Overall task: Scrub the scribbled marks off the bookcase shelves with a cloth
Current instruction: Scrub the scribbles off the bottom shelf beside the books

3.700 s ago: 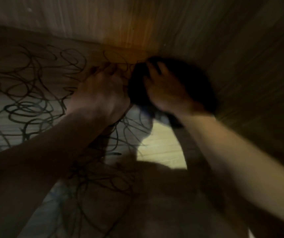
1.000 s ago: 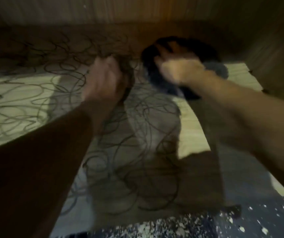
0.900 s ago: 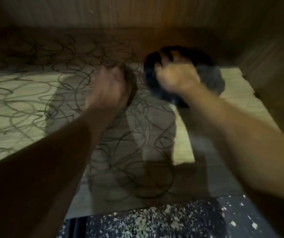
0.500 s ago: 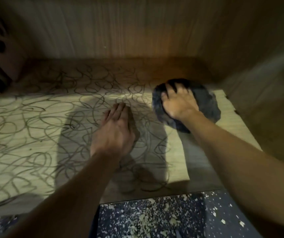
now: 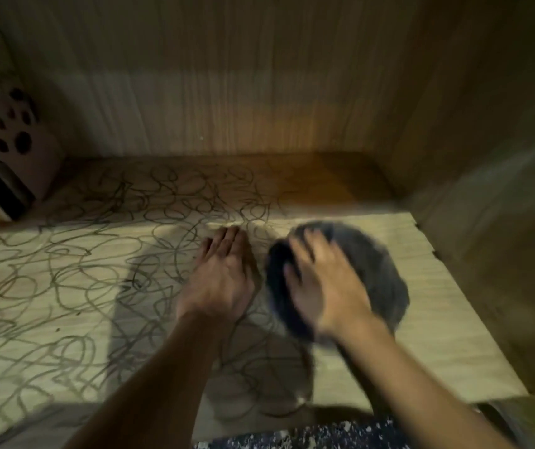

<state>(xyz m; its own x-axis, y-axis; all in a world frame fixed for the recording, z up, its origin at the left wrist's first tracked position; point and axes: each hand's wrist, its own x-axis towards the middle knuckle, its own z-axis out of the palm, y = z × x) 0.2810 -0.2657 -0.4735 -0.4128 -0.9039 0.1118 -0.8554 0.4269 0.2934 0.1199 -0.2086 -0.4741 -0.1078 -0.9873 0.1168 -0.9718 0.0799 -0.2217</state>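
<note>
A light wooden shelf (image 5: 428, 286) carries looping black scribbles (image 5: 65, 280) over its left and middle parts. My right hand (image 5: 324, 283) presses flat, fingers spread, on a dark grey cloth (image 5: 379, 277) lying on the shelf's right part; hand and cloth are motion-blurred. Just left of the cloth, my left hand (image 5: 224, 280) rests flat on the shelf with straight fingers pointing toward the back, holding nothing. The strip of shelf right of the cloth shows no marks.
The bookcase's wooden back panel (image 5: 227, 92) and right side wall (image 5: 492, 189) close the shelf in. A leaning box with dark round spots (image 5: 13, 137) stands at the far left. Dark speckled floor (image 5: 324, 435) shows below the shelf's front edge.
My right hand has dragged the cloth from the back of the shelf toward the front. My left hand has flattened onto the shelf. The view has pulled back from the shelf.
</note>
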